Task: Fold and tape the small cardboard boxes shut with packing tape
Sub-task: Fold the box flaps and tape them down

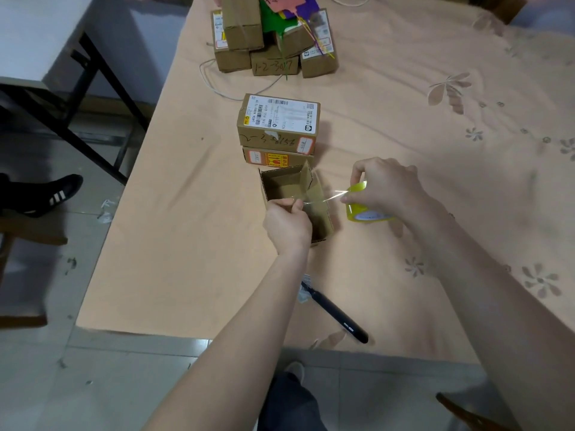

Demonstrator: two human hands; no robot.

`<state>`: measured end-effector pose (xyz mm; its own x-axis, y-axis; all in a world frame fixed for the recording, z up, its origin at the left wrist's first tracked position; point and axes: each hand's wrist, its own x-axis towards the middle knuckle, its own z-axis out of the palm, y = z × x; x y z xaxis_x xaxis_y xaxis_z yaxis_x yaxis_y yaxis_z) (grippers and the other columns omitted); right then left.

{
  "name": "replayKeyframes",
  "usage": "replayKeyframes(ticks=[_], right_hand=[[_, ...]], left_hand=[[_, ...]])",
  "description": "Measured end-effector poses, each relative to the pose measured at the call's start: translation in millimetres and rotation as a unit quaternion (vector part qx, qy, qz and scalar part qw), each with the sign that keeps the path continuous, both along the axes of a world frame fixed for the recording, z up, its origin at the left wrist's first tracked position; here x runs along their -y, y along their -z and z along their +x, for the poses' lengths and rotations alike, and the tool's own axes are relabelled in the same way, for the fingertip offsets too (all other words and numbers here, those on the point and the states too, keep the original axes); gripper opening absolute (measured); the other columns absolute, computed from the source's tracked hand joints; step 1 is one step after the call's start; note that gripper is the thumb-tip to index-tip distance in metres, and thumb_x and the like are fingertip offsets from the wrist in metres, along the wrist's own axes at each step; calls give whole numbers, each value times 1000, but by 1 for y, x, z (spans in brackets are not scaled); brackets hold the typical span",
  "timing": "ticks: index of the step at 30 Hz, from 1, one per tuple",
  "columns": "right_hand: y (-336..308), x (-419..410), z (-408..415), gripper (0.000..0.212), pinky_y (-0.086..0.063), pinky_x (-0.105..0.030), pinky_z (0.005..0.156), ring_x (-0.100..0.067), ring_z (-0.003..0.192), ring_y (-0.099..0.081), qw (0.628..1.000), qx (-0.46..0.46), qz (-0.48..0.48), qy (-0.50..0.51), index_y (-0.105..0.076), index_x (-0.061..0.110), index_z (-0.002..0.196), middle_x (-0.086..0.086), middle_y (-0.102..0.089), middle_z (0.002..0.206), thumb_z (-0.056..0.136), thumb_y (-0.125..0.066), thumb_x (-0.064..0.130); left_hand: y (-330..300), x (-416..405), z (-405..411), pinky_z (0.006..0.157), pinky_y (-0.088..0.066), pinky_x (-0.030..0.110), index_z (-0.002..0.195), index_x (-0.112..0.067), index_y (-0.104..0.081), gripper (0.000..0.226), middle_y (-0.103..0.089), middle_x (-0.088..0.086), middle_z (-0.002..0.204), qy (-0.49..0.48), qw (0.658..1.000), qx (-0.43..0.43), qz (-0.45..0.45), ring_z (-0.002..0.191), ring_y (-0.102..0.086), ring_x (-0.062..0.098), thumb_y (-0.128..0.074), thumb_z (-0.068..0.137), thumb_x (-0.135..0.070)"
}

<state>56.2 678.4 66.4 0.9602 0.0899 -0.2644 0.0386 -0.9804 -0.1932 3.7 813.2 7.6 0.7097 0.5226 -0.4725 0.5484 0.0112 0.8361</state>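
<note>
Left hand (287, 220): pinched the free end of a clear, glossy tape strip (320, 199) at frame centre.
Right hand (384, 186): gripped the round yellow tape roll (362, 206).
Open box (295, 197): brown corrugated cardboard, flaps up, on the peach cloth-covered counter (186, 244), beneath the strip.
Marker (337, 314): black, cylindrical, lower centre.

From my feed I see a tabletop (186, 244) spread with a peach cloth printed with pale flowers, and on it an open cardboard box (292, 197) sits near the middle, just in front of a two-high stack of sealed boxes (278, 132). Farther back I make out a pile of taped boxes (273, 42) with coloured tags on top and a thin white cord (214, 85) looping beside it. A black marker (337, 315) lies near the front edge, its far end on a scrap of label (306, 279).
</note>
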Motion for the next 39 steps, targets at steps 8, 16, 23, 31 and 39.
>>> replayKeyframes(ticks=[8, 16, 23, 31, 39], right_hand=[[3, -1, 5, 30, -24, -37, 80, -24, 107, -49, 1000, -15, -14, -13, -56, 23, 83, -1, -59, 102, 74, -74, 45], [7, -5, 7, 29, -30, -40, 88, -26, 110, -50, 999, -15, -29, -21, -56, 22, 84, -4, -60, 109, 75, -74, 43], [15, 0, 1, 27, -26, -39, 81, -26, 102, -53, 1000, 0, -23, -16, -53, 23, 80, 1, -56, 91, 74, -73, 41], [29, 15, -5, 23, -32, -40, 94, -28, 100, -54, 999, -4, 24, 26, -57, 23, 80, -1, -61, 86, 73, -72, 39], [40, 30, -22, 26, -35, -36, 84, -19, 88, -42, 994, -16, 78, 74, -60, 21, 83, 9, -47, 73, 73, -76, 39]], left_hand=[[9, -1, 3, 71, -35, 24, 94, -12, -51, 3, -54, -1, 90, 73, 995, -27, 67, 82, -48, 16, -54, 94, -11], [16, 3, 8, 80, -39, 30, 112, -2, -50, 20, -59, 11, 116, 105, 989, -84, 61, 109, -56, 29, -52, 95, -12], [26, 8, 9, 83, -42, 35, 117, -7, -50, 26, -58, 11, 121, 190, 967, -149, 82, 113, -54, 30, -50, 97, -23], [46, 15, -5, 82, -42, 40, 120, -5, -44, 33, -47, 12, 123, 324, 895, -116, 285, 117, -48, 29, -36, 101, -30], [46, 0, -9, 72, -44, 40, 112, -7, -47, 20, -48, 9, 116, 313, 905, 36, 286, 97, -56, 30, -43, 95, -16]])
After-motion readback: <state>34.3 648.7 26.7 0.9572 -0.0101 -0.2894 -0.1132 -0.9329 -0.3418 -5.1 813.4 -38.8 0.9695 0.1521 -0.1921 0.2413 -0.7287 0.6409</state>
